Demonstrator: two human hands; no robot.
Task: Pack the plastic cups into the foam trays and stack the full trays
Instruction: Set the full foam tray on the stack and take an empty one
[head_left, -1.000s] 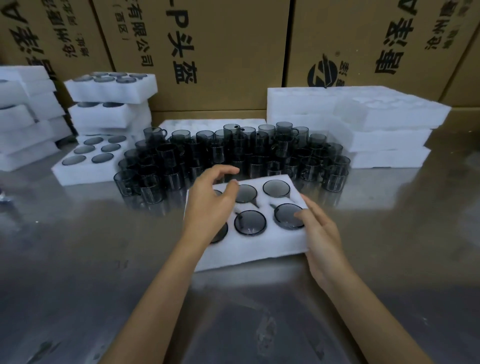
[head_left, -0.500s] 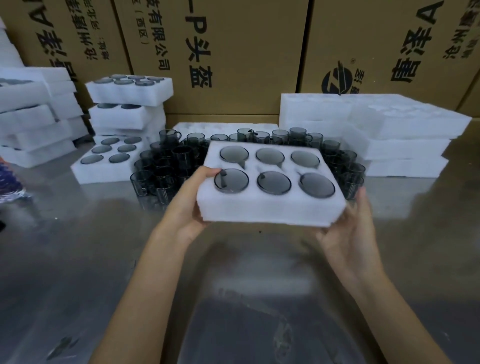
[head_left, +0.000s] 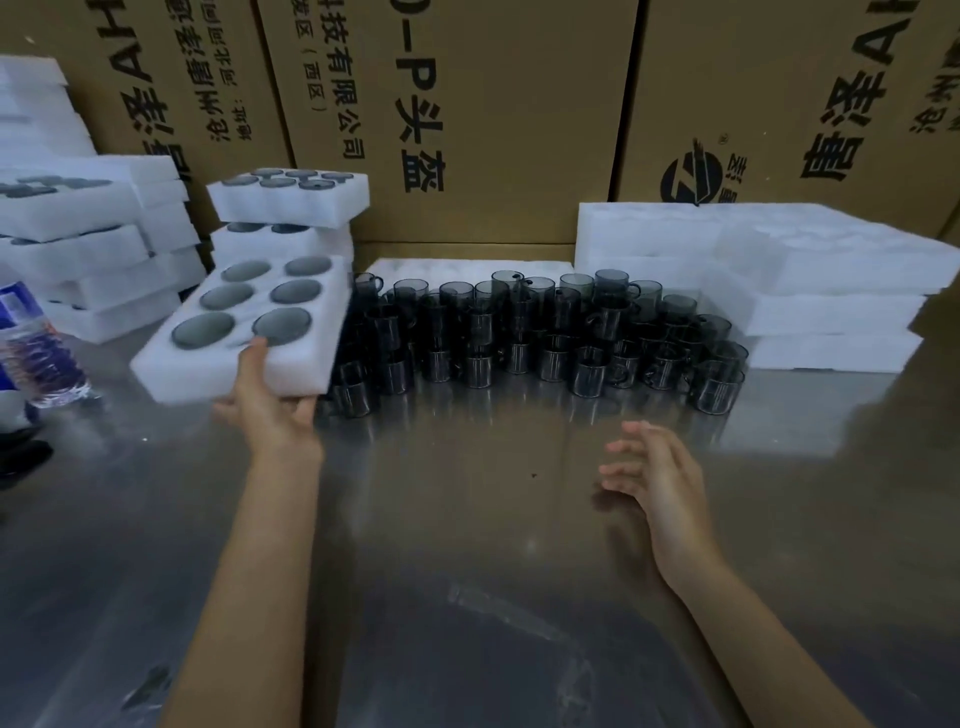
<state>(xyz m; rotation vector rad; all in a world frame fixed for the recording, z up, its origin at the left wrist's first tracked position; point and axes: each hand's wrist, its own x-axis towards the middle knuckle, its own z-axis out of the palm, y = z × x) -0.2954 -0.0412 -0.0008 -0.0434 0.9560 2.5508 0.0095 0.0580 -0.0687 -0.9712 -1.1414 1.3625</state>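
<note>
Now the left hand (head_left: 270, 410) grips the white foam tray (head_left: 291, 364), six dark cups seated in it, held tilted at far left; the right hand (head_left: 657, 475) hovers open.

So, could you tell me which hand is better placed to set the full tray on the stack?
The left hand: it already grips the full tray beside the stack. The right hand hangs open over the table, far off.

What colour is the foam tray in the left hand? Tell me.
White, clearest in the head view: foam tray, held by the left hand.
</note>
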